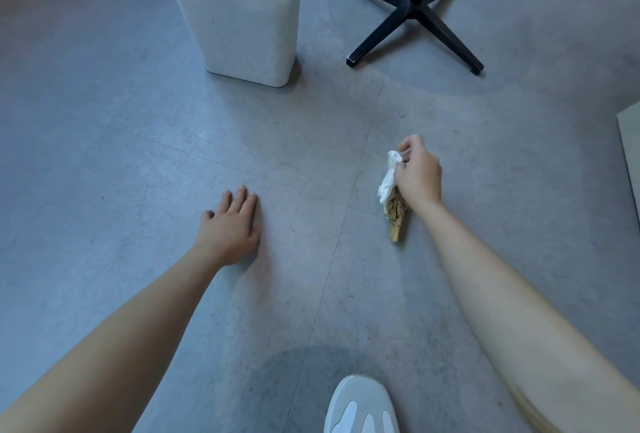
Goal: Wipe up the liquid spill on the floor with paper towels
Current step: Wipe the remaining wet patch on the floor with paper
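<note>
Grey tile floor; white bin; black stand base.

Grey tile floor, white bin far centre, black X-base stand far right, white shoe near, left hand flat on tiles.

Single head view — forward and down, close over the floor.

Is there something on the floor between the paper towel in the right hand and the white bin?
Nothing visible. The right hand holds the stained paper towel, and only bare floor lies between it and the white bin. The black stand base sits off to the right.
</note>
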Tool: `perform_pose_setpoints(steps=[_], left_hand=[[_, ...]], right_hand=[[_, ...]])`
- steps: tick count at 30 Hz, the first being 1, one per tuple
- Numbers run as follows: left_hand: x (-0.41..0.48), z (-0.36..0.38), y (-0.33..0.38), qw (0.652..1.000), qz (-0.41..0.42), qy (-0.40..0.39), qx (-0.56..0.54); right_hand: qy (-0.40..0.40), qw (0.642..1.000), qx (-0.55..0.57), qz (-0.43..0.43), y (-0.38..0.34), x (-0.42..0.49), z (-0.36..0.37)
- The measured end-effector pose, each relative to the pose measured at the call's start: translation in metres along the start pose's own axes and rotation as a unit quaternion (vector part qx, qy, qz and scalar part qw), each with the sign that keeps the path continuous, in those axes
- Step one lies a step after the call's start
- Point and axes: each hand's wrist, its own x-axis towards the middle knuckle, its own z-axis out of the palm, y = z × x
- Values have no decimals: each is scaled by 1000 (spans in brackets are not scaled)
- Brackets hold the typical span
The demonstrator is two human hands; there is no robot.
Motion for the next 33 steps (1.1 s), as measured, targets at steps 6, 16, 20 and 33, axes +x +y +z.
perform_pose_setpoints(steps=[6, 16, 20, 33], left_hand=[[-2, -2, 3, 1000, -1, 1, -3], [-2, -1, 4, 1000, -4, 5, 3], [-2, -2, 4, 1000, -3, 3, 5], [-3, -3, 5, 1000, -6, -5, 7]], right_hand=[[-57, 988, -145, 19, 16, 9, -8], [-189, 895, -346, -207, 2, -20, 23], [-192, 862, -400, -246, 18, -21, 38], [-200, 905, -322, -194, -14, -20, 60]])
